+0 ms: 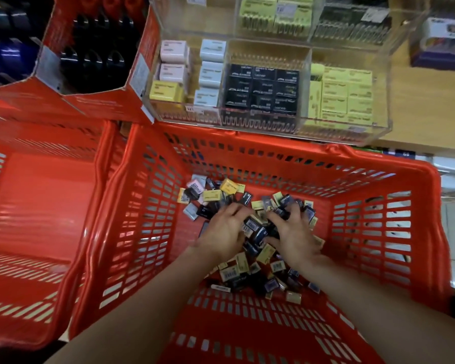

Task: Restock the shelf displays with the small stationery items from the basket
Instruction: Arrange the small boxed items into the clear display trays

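A red plastic basket [365,195] holds a loose heap of small stationery boxes [216,195] in black, yellow, pink and grey. Both my hands reach down into the heap. My left hand [225,232] and my right hand [294,232] curl round a bunch of small black boxes [256,231] gathered between them. Above the basket, a clear acrylic shelf display [378,122] has compartments with pink, grey and yellow boxes at left, stacked black boxes [262,90] in the middle and pale yellow boxes [346,93] at right.
A second red basket [37,206] stands to the left with nothing visible in it. A red cardboard display carton [95,46] with black items sits on the wooden shelf [426,101] at upper left. More clear bins with packets line the back.
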